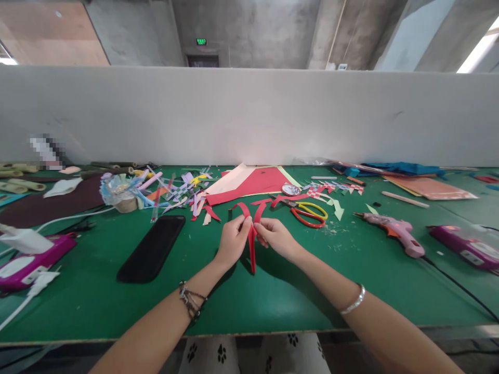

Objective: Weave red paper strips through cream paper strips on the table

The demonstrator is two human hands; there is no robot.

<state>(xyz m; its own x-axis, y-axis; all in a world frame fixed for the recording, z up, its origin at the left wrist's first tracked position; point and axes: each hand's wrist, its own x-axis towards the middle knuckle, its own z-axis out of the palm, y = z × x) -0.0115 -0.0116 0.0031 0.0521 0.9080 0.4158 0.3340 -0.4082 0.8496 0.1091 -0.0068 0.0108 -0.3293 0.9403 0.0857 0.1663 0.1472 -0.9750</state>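
Between my two hands are red paper strips (252, 253), with curled ends rising above the fingers and a narrow folded length hanging below. My left hand (233, 240) pinches the strips between thumb and fingers. From the other side, my right hand (276, 236) is closed on the same strips, its fingertips almost meeting the left thumb. Just beyond the right hand lie scissors (312, 214) with red and yellow handles. Behind both hands rests a large red paper sheet (253, 186) beside a pale pink one (226, 182).
A black phone-like slab (152, 249) lies left of my hands. On the right are a pink glue gun (393, 231) with its cord and a purple power strip (465, 246). Another power strip (39, 262) sits far left. Paper scraps (183, 192) and a wrapped cup (127, 200) stand behind.
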